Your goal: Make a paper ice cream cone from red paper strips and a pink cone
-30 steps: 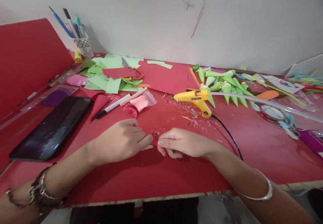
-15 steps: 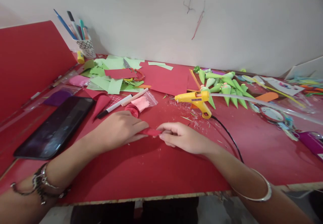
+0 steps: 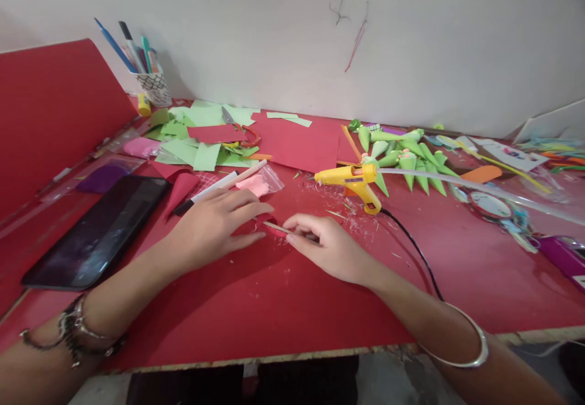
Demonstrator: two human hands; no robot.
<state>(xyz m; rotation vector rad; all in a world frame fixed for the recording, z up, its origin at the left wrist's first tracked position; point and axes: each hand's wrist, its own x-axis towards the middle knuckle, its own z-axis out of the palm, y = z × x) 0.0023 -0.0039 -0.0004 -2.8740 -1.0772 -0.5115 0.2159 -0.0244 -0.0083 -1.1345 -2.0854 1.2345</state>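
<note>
Pinched at one end by the right hand (image 3: 329,245), a thin strip (image 3: 276,228) slants leftward over the table (image 3: 292,320), toward the left hand's (image 3: 214,225) parted fingers (whether gripping, unclear).

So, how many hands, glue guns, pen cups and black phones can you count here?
Hands: 2 (left hand, right hand)
Glue guns: 1 (yellow glue gun)
Pen cups: 1 (patterned pen cup)
Black phones: 1 (black phone)
Total: 5
</note>
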